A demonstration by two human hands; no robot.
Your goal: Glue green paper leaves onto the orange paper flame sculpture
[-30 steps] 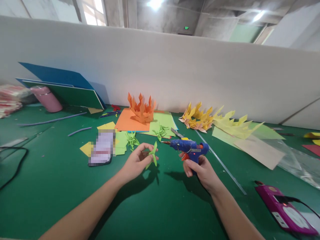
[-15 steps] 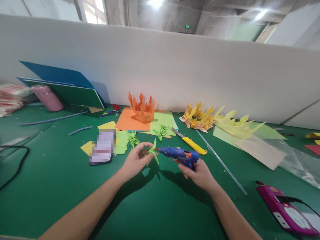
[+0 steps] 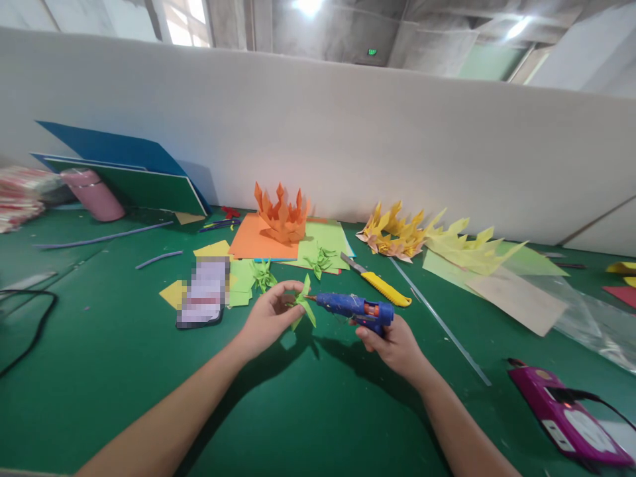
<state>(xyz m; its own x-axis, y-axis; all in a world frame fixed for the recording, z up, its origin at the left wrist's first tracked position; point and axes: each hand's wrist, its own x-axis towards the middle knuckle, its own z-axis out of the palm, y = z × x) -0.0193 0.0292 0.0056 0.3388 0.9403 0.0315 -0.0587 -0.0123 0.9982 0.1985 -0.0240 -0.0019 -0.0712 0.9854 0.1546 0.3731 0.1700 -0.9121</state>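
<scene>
Pinched in my left hand is a light-green folded paper flower, its pointed petals sticking out past the fingers. My right hand grips the handle of a blue glue gun, which lies level and points left. The gun's nozzle tip is at the flower's middle; whether it touches cannot be made out. Two more green paper flowers, one at the left and one at the right, rest just beyond my hands. A yellow utility knife lies behind the glue gun.
An orange paper crown stands on coloured sheets at the back. To its right are a yellow paper crown and a pale yellow spiky strip. A phone lies left, a glue stick right, and a magenta power strip near right.
Both hands keep almost the same place, with the nozzle still at the flower. The view has shifted very slightly.
</scene>
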